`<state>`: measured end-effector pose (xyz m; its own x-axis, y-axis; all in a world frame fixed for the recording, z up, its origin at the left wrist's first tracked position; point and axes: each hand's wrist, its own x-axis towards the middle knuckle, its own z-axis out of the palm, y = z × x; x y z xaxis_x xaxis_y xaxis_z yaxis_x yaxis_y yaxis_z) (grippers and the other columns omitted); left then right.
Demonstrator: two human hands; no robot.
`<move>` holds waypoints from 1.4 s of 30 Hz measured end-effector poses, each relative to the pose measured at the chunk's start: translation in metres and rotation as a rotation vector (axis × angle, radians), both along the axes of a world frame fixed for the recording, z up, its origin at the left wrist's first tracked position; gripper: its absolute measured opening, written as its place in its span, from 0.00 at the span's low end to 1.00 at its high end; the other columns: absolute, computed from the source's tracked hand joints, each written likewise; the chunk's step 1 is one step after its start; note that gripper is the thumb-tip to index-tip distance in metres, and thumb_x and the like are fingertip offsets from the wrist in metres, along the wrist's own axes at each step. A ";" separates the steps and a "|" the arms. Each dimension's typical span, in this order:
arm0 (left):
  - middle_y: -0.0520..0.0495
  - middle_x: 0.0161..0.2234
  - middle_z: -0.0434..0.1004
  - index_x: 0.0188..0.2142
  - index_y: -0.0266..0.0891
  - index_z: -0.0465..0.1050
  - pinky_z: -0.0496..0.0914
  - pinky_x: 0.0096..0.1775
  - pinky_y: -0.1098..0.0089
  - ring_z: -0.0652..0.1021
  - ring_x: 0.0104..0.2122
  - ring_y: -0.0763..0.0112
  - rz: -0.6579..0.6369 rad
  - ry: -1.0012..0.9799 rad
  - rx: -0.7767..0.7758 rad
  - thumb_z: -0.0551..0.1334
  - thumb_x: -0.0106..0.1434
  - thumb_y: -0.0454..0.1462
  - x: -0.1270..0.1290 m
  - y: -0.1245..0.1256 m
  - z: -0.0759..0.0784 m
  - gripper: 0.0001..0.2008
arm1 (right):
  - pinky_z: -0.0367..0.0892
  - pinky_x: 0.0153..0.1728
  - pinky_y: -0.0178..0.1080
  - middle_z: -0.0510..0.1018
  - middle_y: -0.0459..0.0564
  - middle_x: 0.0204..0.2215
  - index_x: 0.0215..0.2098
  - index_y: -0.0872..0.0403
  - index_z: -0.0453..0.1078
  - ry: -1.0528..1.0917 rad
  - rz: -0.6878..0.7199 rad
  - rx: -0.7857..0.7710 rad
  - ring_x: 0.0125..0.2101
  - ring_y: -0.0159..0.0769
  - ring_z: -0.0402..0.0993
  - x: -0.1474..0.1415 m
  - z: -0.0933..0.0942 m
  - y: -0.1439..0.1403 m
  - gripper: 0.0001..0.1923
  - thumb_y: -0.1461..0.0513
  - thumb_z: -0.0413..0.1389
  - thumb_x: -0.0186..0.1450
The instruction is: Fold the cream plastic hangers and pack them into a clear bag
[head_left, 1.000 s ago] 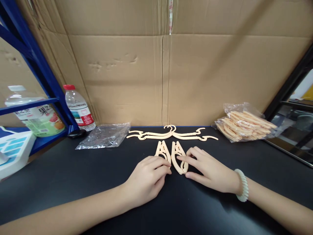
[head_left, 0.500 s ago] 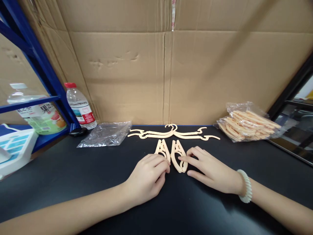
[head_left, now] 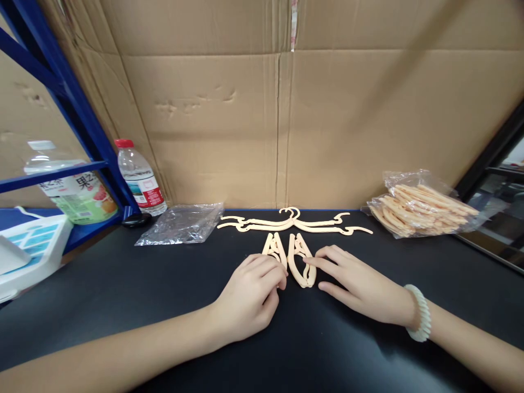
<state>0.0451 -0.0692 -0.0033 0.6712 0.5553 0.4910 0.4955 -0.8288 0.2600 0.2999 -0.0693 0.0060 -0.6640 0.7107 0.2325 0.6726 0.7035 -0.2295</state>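
Observation:
Two folded cream plastic hangers lie side by side on the black table [head_left: 123, 284]. My left hand [head_left: 250, 295] has its curled fingers closed over the near end of the left folded hanger [head_left: 273, 249]. My right hand [head_left: 355, 284], a pale bead bracelet on its wrist, holds the right folded hanger [head_left: 298, 255], index finger on top and thumb at its near end. Just beyond them lie unfolded cream hangers [head_left: 292, 222], spread flat with their hooks together.
A clear bag full of cream hangers [head_left: 421, 210] sits at the right by a black frame. An empty plastic bag [head_left: 184, 224], a red-capped water bottle [head_left: 139, 177], a large drink bottle [head_left: 76, 191] on blue shelving and a white box [head_left: 28, 248] stand left. Cardboard forms the back wall.
Both hands stay on the two folded hangers with hardly any motion. The view has drifted a little, so everything sits slightly further right.

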 end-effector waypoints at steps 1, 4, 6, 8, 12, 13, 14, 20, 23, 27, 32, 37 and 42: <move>0.48 0.36 0.75 0.33 0.40 0.64 0.67 0.45 0.63 0.74 0.39 0.66 -0.004 -0.014 0.004 0.52 0.57 0.24 -0.001 0.000 0.001 0.10 | 0.68 0.48 0.51 0.69 0.54 0.46 0.62 0.47 0.58 0.010 -0.001 -0.005 0.46 0.45 0.67 0.000 0.001 0.000 0.23 0.61 0.49 0.69; 0.49 0.36 0.75 0.35 0.40 0.65 0.67 0.45 0.63 0.75 0.39 0.67 -0.010 -0.073 0.057 0.51 0.58 0.24 -0.006 0.007 0.004 0.12 | 0.67 0.50 0.50 0.69 0.54 0.49 0.62 0.46 0.57 0.051 -0.001 -0.031 0.48 0.44 0.68 0.003 0.004 0.001 0.23 0.61 0.48 0.69; 0.49 0.36 0.76 0.36 0.41 0.66 0.67 0.46 0.63 0.75 0.39 0.67 0.016 -0.102 0.115 0.51 0.58 0.24 -0.014 0.019 0.005 0.12 | 0.66 0.52 0.49 0.68 0.54 0.51 0.62 0.46 0.57 0.078 -0.020 -0.028 0.50 0.43 0.67 0.009 0.003 0.005 0.22 0.60 0.47 0.69; 0.48 0.36 0.76 0.36 0.40 0.67 0.67 0.45 0.62 0.75 0.39 0.66 0.078 -0.109 0.164 0.52 0.57 0.24 -0.024 0.034 0.005 0.12 | 0.64 0.54 0.51 0.67 0.54 0.54 0.61 0.47 0.59 0.103 -0.061 0.024 0.53 0.45 0.66 0.019 0.001 0.015 0.21 0.58 0.47 0.70; 0.47 0.34 0.75 0.34 0.39 0.69 0.70 0.42 0.62 0.76 0.37 0.64 0.270 -0.112 0.123 0.51 0.55 0.25 -0.041 0.060 0.003 0.13 | 0.62 0.56 0.55 0.69 0.56 0.53 0.55 0.51 0.64 0.144 -0.177 0.170 0.54 0.48 0.65 0.051 -0.010 0.046 0.18 0.56 0.47 0.69; 0.48 0.34 0.75 0.34 0.39 0.69 0.70 0.40 0.63 0.76 0.36 0.65 0.306 -0.105 0.085 0.51 0.55 0.25 -0.042 0.063 0.003 0.13 | 0.62 0.55 0.55 0.70 0.57 0.52 0.55 0.52 0.65 0.152 -0.201 0.195 0.54 0.48 0.65 0.059 -0.013 0.054 0.18 0.56 0.47 0.69; 0.48 0.34 0.75 0.34 0.39 0.69 0.70 0.39 0.64 0.76 0.36 0.65 0.326 -0.086 0.051 0.51 0.55 0.25 -0.043 0.065 0.002 0.13 | 0.63 0.54 0.55 0.71 0.58 0.51 0.54 0.53 0.65 0.158 -0.225 0.218 0.53 0.48 0.66 0.066 -0.016 0.061 0.18 0.56 0.47 0.69; 0.48 0.37 0.75 0.37 0.40 0.68 0.67 0.46 0.57 0.75 0.40 0.61 0.252 0.106 0.098 0.52 0.55 0.25 -0.038 0.063 0.001 0.14 | 0.65 0.52 0.55 0.73 0.62 0.49 0.52 0.58 0.67 0.137 -0.299 0.247 0.51 0.50 0.68 0.084 -0.028 0.082 0.19 0.57 0.46 0.69; 0.48 0.37 0.75 0.38 0.40 0.67 0.67 0.46 0.57 0.75 0.40 0.61 0.233 0.123 0.130 0.52 0.56 0.25 -0.038 0.062 0.001 0.14 | 0.64 0.54 0.54 0.72 0.61 0.50 0.54 0.58 0.67 0.105 -0.288 0.231 0.53 0.49 0.67 0.080 -0.030 0.083 0.19 0.58 0.46 0.69; 0.48 0.37 0.75 0.38 0.41 0.67 0.66 0.46 0.57 0.75 0.40 0.62 0.229 0.127 0.128 0.51 0.57 0.26 -0.038 0.063 0.001 0.14 | 0.63 0.54 0.54 0.72 0.61 0.51 0.55 0.58 0.66 0.079 -0.275 0.239 0.53 0.49 0.66 0.075 -0.032 0.085 0.19 0.60 0.45 0.69; 0.47 0.37 0.75 0.38 0.40 0.67 0.66 0.47 0.57 0.74 0.41 0.62 0.236 0.142 0.093 0.50 0.57 0.26 -0.038 0.063 0.001 0.14 | 0.66 0.50 0.55 0.72 0.59 0.48 0.50 0.54 0.70 0.105 -0.270 0.274 0.49 0.50 0.67 0.071 -0.034 0.094 0.16 0.59 0.47 0.69; 0.47 0.38 0.75 0.38 0.40 0.67 0.64 0.48 0.57 0.73 0.41 0.62 0.223 0.141 0.073 0.50 0.57 0.25 -0.038 0.063 0.001 0.13 | 0.68 0.45 0.51 0.74 0.57 0.40 0.41 0.53 0.72 0.134 -0.252 0.289 0.43 0.48 0.69 0.067 -0.035 0.097 0.12 0.59 0.48 0.68; 0.47 0.37 0.74 0.38 0.39 0.67 0.64 0.49 0.58 0.73 0.41 0.62 0.218 0.117 0.068 0.51 0.57 0.25 -0.038 0.061 -0.002 0.14 | 0.69 0.39 0.45 0.73 0.53 0.33 0.33 0.52 0.68 0.155 -0.227 0.283 0.37 0.43 0.69 0.062 -0.031 0.091 0.10 0.59 0.47 0.69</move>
